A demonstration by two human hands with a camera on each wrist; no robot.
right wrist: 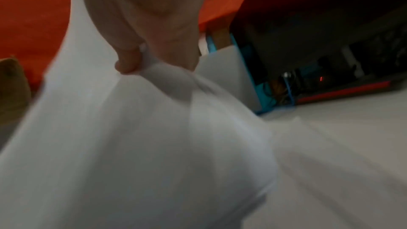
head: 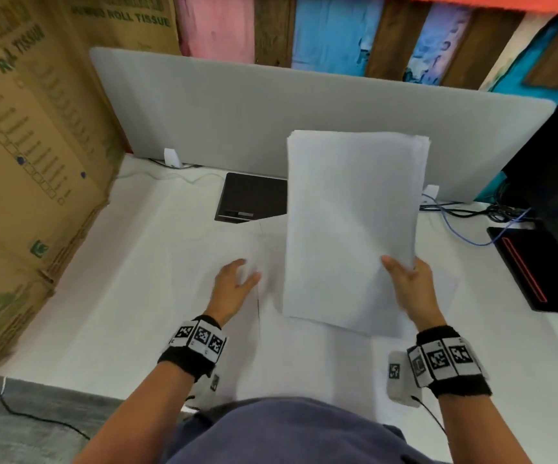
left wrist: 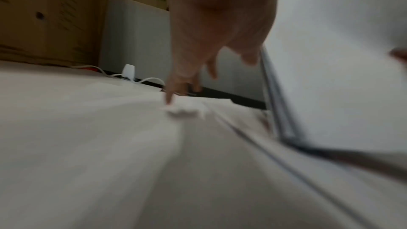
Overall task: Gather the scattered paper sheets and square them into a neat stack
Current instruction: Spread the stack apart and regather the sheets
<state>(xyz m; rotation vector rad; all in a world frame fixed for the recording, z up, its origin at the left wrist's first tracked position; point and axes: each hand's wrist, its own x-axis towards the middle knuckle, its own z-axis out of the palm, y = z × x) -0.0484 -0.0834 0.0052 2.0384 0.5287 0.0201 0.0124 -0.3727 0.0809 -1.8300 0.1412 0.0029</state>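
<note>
My right hand [head: 404, 279] pinches a stack of white sheets [head: 351, 229] by its near right edge, thumb on top, and holds it tilted up above the white table [head: 103, 296]. In the right wrist view the right hand [right wrist: 141, 62] grips the bowed stack [right wrist: 110, 145]. My left hand [head: 234, 283] lies to the left of the stack with relaxed fingers on loose sheets [head: 264, 249] that lie flat on the table. In the blurred left wrist view the left hand [left wrist: 209, 81] points down, one fingertip touching a sheet [left wrist: 182, 109]; the raised stack [left wrist: 341, 76] stands to its right.
Cardboard boxes [head: 19, 162] wall off the left side. A grey divider panel [head: 237, 112] runs along the back, with a dark flat device [head: 250, 195] in front of it. A black monitor [head: 555, 162], its red-striped base [head: 532, 269] and cables [head: 465, 222] fill the right.
</note>
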